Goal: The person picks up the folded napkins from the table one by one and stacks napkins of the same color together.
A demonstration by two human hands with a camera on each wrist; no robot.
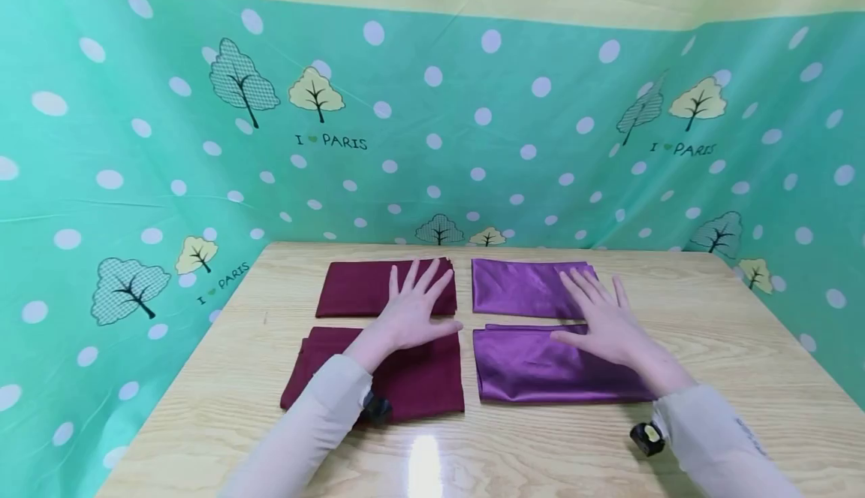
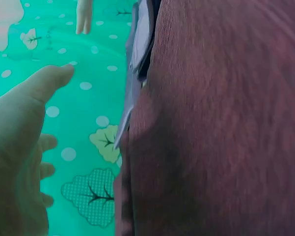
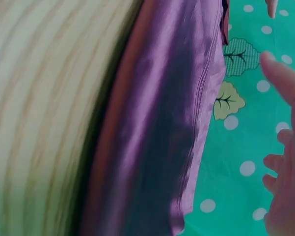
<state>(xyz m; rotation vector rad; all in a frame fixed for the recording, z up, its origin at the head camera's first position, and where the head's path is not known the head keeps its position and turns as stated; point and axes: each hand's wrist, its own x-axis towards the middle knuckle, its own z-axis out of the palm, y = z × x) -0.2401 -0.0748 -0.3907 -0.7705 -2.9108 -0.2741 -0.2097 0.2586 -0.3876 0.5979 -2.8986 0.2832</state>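
Note:
Four pieces of folded cloth lie in two rows on the table. On the left are a far maroon cloth (image 1: 354, 289) and a near maroon cloth (image 1: 429, 378). A shiny far purple cloth (image 1: 507, 288) and a near purple cloth (image 1: 527, 374) lie on the right. My left hand (image 1: 412, 319), fingers spread, overlaps both maroon cloths in the head view. Over the purple pair, my right hand (image 1: 611, 325) is spread likewise. Neither hand grips anything. Maroon cloth (image 2: 226, 118) fills much of the left wrist view; purple cloth (image 3: 162, 113) crosses the right wrist view.
The wood-grain table (image 1: 223, 378) extends past the cloths on both sides. Behind and around it hangs a green dotted curtain (image 1: 432, 182) with printed trees. A small black device (image 1: 647, 439) sits at the right wrist, another (image 1: 376, 408) at the left.

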